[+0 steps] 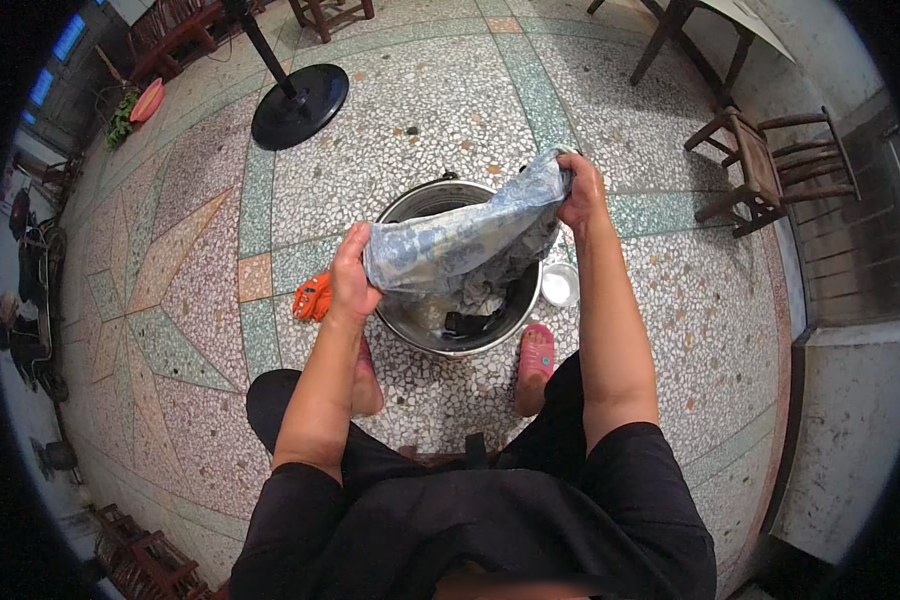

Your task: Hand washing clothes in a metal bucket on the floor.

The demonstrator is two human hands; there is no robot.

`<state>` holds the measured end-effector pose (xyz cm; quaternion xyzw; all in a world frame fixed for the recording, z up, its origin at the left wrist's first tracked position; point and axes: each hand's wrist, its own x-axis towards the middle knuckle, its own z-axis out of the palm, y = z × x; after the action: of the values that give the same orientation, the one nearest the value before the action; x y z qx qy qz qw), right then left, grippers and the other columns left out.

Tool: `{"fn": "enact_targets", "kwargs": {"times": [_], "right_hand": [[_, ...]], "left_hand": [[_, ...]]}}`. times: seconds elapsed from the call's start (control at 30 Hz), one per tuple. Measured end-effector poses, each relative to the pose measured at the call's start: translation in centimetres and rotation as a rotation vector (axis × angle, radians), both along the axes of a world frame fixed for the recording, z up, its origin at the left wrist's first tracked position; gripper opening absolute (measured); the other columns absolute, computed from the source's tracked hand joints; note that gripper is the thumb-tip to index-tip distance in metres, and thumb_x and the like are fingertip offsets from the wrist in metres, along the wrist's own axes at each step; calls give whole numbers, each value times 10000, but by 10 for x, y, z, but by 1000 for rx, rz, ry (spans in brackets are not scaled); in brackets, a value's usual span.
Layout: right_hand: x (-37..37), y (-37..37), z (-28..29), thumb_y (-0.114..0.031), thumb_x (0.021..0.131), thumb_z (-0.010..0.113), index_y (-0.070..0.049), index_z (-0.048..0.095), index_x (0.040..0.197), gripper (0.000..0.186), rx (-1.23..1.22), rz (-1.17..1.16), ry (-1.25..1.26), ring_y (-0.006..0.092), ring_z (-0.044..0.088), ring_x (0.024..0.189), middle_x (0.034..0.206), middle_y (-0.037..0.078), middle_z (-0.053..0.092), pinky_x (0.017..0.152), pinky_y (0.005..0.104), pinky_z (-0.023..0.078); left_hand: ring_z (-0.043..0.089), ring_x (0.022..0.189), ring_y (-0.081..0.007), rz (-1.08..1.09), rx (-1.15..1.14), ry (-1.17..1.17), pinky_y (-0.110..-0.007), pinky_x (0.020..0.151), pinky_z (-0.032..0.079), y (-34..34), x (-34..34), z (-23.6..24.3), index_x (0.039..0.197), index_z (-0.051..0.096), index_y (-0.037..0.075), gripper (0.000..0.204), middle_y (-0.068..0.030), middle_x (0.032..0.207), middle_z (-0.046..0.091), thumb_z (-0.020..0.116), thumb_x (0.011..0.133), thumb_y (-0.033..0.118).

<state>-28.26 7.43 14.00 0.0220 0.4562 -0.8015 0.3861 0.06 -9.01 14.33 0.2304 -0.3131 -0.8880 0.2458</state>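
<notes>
Gripping blue cloth [460,240] at 2 ends with closed fingers of left hand [353,272] and right hand [580,192], stretched above metal bucket [418,205]; probably soft, limp, heavy if wet; best grasped by bunched ends

forearms [615,320] outstretched, left fingers [353,240] curled, right fingers [570,162] curled farther forward.

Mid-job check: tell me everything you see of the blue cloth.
The cloth is pale blue with blotchy whitish-yellow patches, thin-looking, creased and soft. It is drawn out lengthwise between the left hand and the right hand, each gripping one end, the right end farther from the body. It spans above the bucket, partly covering its opening. Its lower edge hangs over other fabric inside; whether they touch, I can't tell. Nor is it clear how wet it is.
</notes>
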Motion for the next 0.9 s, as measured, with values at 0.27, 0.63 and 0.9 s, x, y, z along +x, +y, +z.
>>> {"fn": "enact_targets", "kwargs": {"times": [0.27,0.63,0.9], "right_hand": [[-6,7,0,24,643,404,19,478,1043,406,-154,-311,104,266,543,726,852,141,528,690,409,482],[100,-17,23,-356,671,633,-46,646,759,322,557,1229,1176,184,551,653,679,71,613,628,329,431],[73,-18,31,-86,669,557,-48,519,612,79,-31,546,268,96,512,639,715,40,567,561,235,402]], "left_hand": [[529,818,-115,-423,-614,-337,-265,737,434,6,2,-6,931,523,98,183,-15,850,558,598,788,185],[494,764,-81,-8,-253,-59,-226,698,410,-13,6,4,840,513,96,86,13,796,537,587,823,136],[424,730,-109,60,-994,-448,-253,681,386,-26,1,-52,799,474,62,218,-6,758,491,571,844,251]]}}
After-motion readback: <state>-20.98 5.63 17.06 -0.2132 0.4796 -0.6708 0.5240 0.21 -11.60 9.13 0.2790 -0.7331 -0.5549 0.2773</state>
